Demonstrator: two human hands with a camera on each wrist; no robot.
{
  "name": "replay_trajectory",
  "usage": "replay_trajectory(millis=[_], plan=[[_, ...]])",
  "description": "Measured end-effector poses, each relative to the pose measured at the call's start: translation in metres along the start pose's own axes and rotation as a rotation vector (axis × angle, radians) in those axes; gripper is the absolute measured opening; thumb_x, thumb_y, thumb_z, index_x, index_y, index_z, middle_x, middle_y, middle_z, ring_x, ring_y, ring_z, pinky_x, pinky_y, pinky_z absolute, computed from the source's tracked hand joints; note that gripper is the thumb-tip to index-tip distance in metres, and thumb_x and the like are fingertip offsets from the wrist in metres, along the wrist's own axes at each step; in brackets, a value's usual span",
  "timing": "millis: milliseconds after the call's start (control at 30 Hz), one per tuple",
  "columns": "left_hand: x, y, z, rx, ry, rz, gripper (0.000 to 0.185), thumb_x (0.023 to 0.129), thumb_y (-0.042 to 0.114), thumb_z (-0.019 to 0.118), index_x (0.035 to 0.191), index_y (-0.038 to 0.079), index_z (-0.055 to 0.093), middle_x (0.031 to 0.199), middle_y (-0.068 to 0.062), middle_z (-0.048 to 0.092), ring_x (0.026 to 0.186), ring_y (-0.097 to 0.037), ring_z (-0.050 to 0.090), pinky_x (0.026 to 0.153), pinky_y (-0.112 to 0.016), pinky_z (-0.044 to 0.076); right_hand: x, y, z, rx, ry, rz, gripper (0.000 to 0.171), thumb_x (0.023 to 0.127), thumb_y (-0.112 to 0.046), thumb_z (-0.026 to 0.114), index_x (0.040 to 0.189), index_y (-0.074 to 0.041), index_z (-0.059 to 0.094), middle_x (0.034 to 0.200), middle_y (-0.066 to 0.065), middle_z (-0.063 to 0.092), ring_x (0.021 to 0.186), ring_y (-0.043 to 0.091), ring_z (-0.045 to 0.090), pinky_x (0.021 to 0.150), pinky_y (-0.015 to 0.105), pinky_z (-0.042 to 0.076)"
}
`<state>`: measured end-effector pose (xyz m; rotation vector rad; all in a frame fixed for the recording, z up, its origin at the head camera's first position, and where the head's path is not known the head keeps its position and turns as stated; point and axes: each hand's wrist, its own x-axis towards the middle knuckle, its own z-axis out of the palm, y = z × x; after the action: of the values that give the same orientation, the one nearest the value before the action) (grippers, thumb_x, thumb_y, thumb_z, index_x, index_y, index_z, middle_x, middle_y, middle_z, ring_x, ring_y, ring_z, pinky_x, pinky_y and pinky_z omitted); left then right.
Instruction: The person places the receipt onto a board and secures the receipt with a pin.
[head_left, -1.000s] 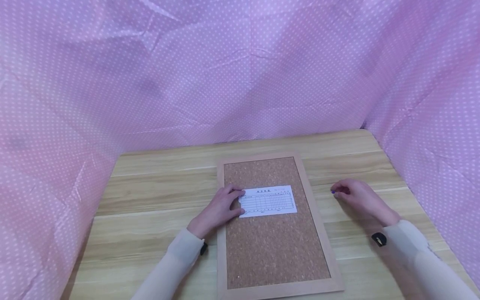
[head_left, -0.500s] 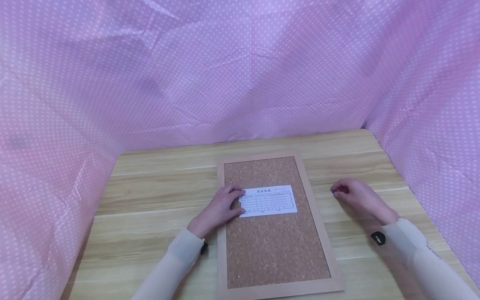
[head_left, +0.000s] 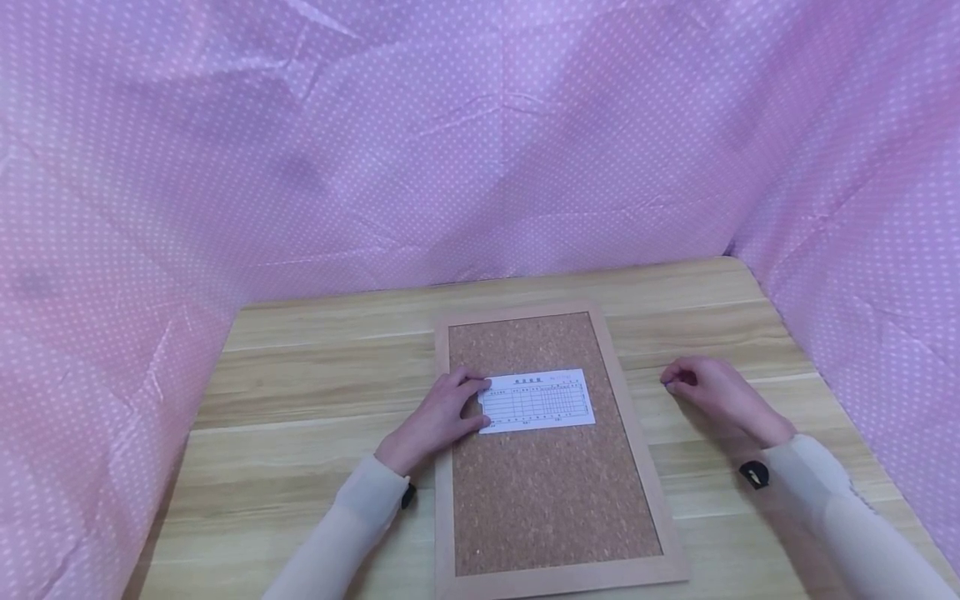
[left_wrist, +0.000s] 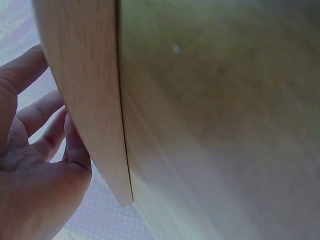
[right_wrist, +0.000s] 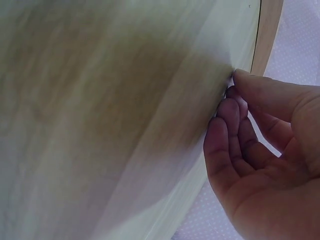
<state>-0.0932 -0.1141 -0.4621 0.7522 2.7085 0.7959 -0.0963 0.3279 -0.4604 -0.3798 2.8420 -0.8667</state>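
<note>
On the left, the left hand (head_left: 435, 417) rests across the wooden frame of the cork board (head_left: 551, 500). Its fingers (head_left: 468, 385) lie nearly flat and press the left edge of the white paper slip (head_left: 536, 401), holding it down on the cork. The slip lies flat in the upper middle of the board, and the board lies flat on the counter (head_left: 300, 392).

On the right, the right hand (head_left: 716, 396) sits on the counter just beside the board. Its fingers are curled in and pinch a tiny dark blue thing (head_left: 666, 383). It is too small to tell what it is.

Since a second ago, almost nothing has moved. Both hands have stayed put, so the slip is kept steady.
</note>
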Motion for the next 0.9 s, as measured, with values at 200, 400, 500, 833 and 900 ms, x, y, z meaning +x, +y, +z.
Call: replay_trajectory(millis=[200,400,500,833,900], plan=[[0.002,0.0,0.0,0.008,0.004,0.005,0.056,0.091,0.023,0.081,0.14,0.003,0.062,0.139,-0.009,0.055,0.121,-0.028,0.051,0.096,-0.039,0.043,-0.003,0.003,-0.001,0.025,0.019,-0.008,0.009,0.096,-0.005,0.07,0.101,-0.009,0.077,0.101,0.006,0.077,0.098,0.03,0.07,0.089,0.047,0.052],[0.002,0.001,-0.001,0.008,0.007,0.008,0.056,0.091,0.022,0.081,0.139,0.002,0.062,0.139,-0.009,0.055,0.12,-0.028,0.051,0.096,-0.039,0.044,-0.008,0.002,0.0,0.051,0.072,-0.051,0.008,0.097,-0.008,0.072,0.1,-0.011,0.078,0.101,0.003,0.077,0.097,0.023,0.069,0.085,0.029,0.052],[0.002,0.0,0.0,0.012,0.012,0.016,0.055,0.091,0.022,0.081,0.139,0.002,0.062,0.139,-0.009,0.055,0.12,-0.028,0.052,0.097,-0.039,0.044,-0.009,0.001,0.001,0.073,0.091,-0.052,0.007,0.096,-0.008,0.072,0.1,-0.011,0.078,0.1,0.003,0.077,0.096,0.019,0.069,0.083,0.021,0.05],[0.001,-0.001,0.001,0.007,0.012,0.018,0.056,0.09,0.022,0.082,0.139,0.002,0.062,0.139,-0.01,0.055,0.12,-0.029,0.052,0.098,-0.04,0.044,-0.011,-0.01,0.005,0.124,0.115,-0.053,0.008,0.095,-0.005,0.073,0.102,-0.007,0.077,0.099,0.005,0.077,0.092,0.017,0.069,0.082,0.019,0.051],[0.001,-0.002,0.001,0.003,0.012,0.019,0.056,0.09,0.022,0.082,0.139,0.002,0.062,0.139,-0.01,0.055,0.121,-0.029,0.052,0.098,-0.041,0.044,-0.011,-0.014,0.006,0.129,0.115,-0.057,0.009,0.095,-0.005,0.073,0.103,-0.006,0.076,0.099,0.006,0.077,0.092,0.019,0.07,0.082,0.02,0.052]])
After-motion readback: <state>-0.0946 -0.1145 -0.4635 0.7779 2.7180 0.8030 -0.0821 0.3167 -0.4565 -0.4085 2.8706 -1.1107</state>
